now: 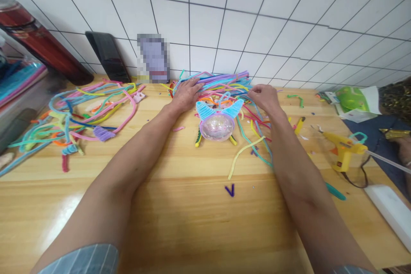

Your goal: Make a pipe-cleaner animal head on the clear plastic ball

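A heap of colorful pipe cleaners (pixel 224 80) lies against the wall. My left hand (pixel 186 94) rests on the heap's left side, fingers stretched out. At the right end, my right hand (pixel 265 96) has thumb and fingertips pinched on a pipe cleaner, its color hard to make out. Between my forearms sits a clear plastic dome (pixel 217 127) with a purple rim and two blue fuzzy ear shapes (pixel 205 110). Green-and-yellow handles (pixel 198 138) poke out beneath it. Nearer me lie a pale yellow pipe cleaner (pixel 244 154) and a dark purple V-shaped piece (pixel 230 190).
A looser pile of pipe cleaners (pixel 105 111) spreads at left. Behind it stand a red thermos (pixel 41 43), a black phone (pixel 109 55) and a blurred-out device (pixel 154 58). At right are a yellow glue gun (pixel 343 147) with its cord and a white power strip (pixel 390 209).
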### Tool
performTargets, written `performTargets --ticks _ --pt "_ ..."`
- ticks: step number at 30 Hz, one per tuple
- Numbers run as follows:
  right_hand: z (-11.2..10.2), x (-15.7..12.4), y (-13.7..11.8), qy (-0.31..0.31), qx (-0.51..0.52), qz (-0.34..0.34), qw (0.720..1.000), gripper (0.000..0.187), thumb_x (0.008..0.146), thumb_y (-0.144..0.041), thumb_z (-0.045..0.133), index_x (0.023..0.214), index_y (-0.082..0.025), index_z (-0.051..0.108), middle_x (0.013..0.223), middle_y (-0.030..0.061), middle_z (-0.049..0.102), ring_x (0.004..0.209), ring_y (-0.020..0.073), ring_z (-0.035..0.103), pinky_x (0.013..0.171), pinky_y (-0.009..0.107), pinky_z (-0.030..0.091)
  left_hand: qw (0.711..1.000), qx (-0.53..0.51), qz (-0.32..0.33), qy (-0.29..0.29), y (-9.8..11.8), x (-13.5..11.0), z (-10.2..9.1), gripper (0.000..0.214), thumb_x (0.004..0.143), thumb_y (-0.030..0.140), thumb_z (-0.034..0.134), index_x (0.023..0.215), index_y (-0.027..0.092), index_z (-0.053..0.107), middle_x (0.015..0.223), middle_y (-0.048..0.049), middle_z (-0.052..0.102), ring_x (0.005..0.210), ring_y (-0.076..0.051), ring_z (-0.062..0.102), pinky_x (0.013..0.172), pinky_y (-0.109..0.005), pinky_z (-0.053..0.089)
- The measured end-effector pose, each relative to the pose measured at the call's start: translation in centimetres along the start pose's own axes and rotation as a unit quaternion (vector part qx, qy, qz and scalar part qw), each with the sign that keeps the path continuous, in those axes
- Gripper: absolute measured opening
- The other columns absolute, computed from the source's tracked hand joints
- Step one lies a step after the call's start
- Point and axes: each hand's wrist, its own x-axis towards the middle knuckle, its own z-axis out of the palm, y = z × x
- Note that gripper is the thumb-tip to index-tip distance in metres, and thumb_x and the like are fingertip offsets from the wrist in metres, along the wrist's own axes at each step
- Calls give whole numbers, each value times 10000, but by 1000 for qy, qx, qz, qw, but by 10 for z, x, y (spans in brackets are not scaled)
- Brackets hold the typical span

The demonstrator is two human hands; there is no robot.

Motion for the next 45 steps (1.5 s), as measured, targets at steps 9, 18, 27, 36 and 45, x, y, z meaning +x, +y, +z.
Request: performTargets --ticks 9,18,27,36,45 --pt "2 2 3 -1 -8 -3 1000 189 807 -291 661 845 -223 833 867 72 835 884 293 743 821 392 552 1000 -3 -3 -9 1 0 -2 483 1036 277 554 1498 250 692 1678 -86 591 1552 -338 552 1311 -548 440" --pt "-1 4 0 39 18 -6 999 237 874 -322 635 929 -225 844 993 94 856 928 293 755 885 413 559 1000 -4 2 -10 -1 0 0 457 1060 290 567 1502 242 673 1681 -97 585 1557 -324 538 1317 -545 427" --pt "-10 4 -1 6 -30 5 1000 232 857 -307 666 941 -211 860 924 95 853 890 292 752 823 386 532 1000 -4 3 -8 -3 1 2 478 1053 332 553 1504 252 689 1677 -108 588 1573 -353 532 1314 -539 430" --pt "2 4 0 -24 -82 -8 996 257 881 -275 637 949 -200 873 964 111 858 925 291 743 809 368 508 1000 -4 11 6 -6 1 6 456 1079 338 531 1495 247 696 1664 -117 600 1557 -349 549 1306 -556 430" --pt "18 0 4 -22 -102 -43 994 204 888 -289 669 937 -201 846 953 90 844 868 269 709 768 354 467 1000 3 0 -4 -3 2 4 477 1076 354 527 1513 253 688 1673 -117 593 1562 -350 550 1304 -529 438"
